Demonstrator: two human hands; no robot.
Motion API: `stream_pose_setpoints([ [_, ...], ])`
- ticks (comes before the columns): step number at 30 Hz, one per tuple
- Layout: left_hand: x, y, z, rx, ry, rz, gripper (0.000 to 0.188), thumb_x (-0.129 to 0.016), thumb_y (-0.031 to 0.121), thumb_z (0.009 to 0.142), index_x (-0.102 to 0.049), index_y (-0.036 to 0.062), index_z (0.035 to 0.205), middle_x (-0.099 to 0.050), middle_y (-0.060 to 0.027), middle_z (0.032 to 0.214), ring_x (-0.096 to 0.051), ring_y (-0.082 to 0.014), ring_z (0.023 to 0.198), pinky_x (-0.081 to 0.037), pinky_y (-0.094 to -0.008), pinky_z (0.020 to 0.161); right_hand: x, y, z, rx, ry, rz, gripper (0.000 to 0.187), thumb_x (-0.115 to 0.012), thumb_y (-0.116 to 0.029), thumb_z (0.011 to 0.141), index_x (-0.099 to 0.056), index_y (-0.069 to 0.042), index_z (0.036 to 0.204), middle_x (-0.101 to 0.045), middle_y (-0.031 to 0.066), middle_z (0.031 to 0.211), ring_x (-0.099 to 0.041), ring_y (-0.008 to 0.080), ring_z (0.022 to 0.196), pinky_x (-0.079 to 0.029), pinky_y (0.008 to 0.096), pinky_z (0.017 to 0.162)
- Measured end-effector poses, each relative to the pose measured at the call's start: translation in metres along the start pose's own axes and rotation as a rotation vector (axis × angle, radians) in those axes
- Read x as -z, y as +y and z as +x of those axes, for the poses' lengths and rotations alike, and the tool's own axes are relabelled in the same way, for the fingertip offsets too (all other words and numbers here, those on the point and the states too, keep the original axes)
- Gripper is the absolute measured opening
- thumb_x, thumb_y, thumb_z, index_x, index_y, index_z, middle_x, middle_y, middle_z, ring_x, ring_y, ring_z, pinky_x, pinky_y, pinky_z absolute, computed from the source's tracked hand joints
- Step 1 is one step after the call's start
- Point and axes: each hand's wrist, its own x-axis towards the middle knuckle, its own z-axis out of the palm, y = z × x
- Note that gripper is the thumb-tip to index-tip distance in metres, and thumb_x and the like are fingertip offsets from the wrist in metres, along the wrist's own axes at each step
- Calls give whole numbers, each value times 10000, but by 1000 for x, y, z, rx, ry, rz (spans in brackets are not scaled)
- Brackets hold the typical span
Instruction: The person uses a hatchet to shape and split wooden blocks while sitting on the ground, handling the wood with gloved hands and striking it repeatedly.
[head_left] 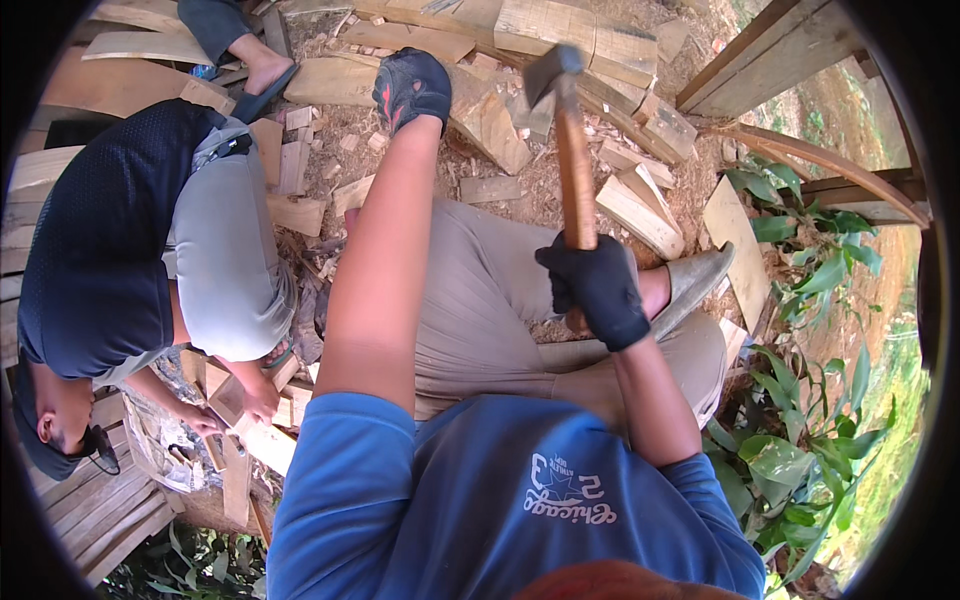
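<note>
My right hand [598,290], in a black glove, is closed round the wooden handle of a hatchet [575,165]. Its dark metal head is raised at the top of the handle and slightly blurred. My left hand [413,90] reaches far forward in a black glove with a red mark. Its fingers curl down beside a flat wooden slab [335,82] and a rough split piece of wood [490,115]. What lies under those fingers is hidden.
A person [110,240] crouches at the left, both hands on a wooden block [265,440]. Another person's sandaled foot [265,75] shows at upper left. Thick timber [545,30] lies ahead among chips. Leafy plants [790,460] and a wooden post [770,60] stand right.
</note>
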Motion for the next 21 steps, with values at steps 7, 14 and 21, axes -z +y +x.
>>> stream_pose_setpoints([
  [7,-6,-6,-1,-22,49,75,329,-551,226,996,-812,31,1039,-795,-243,1045,-781,-429,954,-620,-510,826,8,-47,-28,400,229,50,207,-827,-172,907,-696,-77,777,-625,-2,623,-596,87,560,-453,291,534],
  [14,-11,3,10,91,-31,-8,402,-506,292,1025,-804,28,1082,-790,-248,1104,-758,-468,1016,-600,-547,890,13,47,44,-56,-9,-140,216,-800,-155,905,-711,17,808,-665,96,622,-624,187,467,-478,369,458],
  [21,-8,1,6,122,25,-63,427,-495,304,1019,-809,23,1088,-777,-275,1126,-753,-464,1032,-591,-543,897,21,-55,-42,363,206,49,197,-842,-134,894,-680,-42,829,-622,28,622,-587,114,518,-448,295,500],
])
